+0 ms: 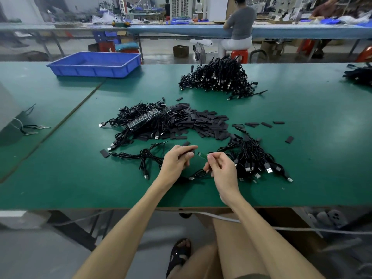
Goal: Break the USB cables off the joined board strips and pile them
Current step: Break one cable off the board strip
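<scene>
**Table**: green mat top, with a seam running diagonally at the left.

**Left hand**: above the near part of the table, fingers curled. Thumb and forefinger pinch a black piece.

**Right hand**: just beside the left hand, not touching it. Thumb and forefinger pinch one end of a small green board, and the other fingers are curled. The board is held off the table, its free end toward the black piece with a narrow gap between them.

**Cable**: black and looped, under the right hand, lying on the table between the two hands. Whether it joins the board cannot be told.

**Near pile**: loose black cables just right of the right hand, silver USB plugs fanned toward the near edge.

**Bunch**: a few tangled cables left of the left hand.

**Mid pile**: cables beyond the hands. A dark strip of joined boards lies tilted on top.

**Sleeves**: a heap of flat black pieces touching the mid pile on its right. Strays are scattered further right.

**Far pile**: a tall heap of cables near the far edge, well apart from the others.

**Tray**: blue plastic, shallow, at the far left of the table.

**Background:** a person seated on a red stool at the next bench, back turned
</scene>
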`<state>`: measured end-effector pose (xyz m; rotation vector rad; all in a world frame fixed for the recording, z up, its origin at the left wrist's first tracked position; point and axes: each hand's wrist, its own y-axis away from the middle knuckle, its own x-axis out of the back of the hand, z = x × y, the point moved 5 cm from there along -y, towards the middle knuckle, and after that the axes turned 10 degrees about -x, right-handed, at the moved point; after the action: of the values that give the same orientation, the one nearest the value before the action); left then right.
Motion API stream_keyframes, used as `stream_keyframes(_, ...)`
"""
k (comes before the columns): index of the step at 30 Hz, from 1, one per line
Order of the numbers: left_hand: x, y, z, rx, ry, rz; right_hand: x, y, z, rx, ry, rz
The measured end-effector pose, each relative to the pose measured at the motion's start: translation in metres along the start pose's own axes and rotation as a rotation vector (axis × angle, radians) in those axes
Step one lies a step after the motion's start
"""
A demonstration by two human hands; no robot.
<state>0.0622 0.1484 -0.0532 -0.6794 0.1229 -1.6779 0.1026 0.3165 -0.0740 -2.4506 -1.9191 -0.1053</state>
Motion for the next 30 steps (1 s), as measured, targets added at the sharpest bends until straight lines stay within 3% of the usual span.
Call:
stream_keyframes(8,-0.0051,0.0007,-0.0030,0.090,0.036,-0.027,-0.0006,-0.0012,0.0019,-0.012,0.010,0.023)
stream_keyframes(30,-0.0011,0.0014,-0.0072,0.048,0.047,0.024,-0.0025,0.0008,0.0059,-0.031,-0.044,0.013)
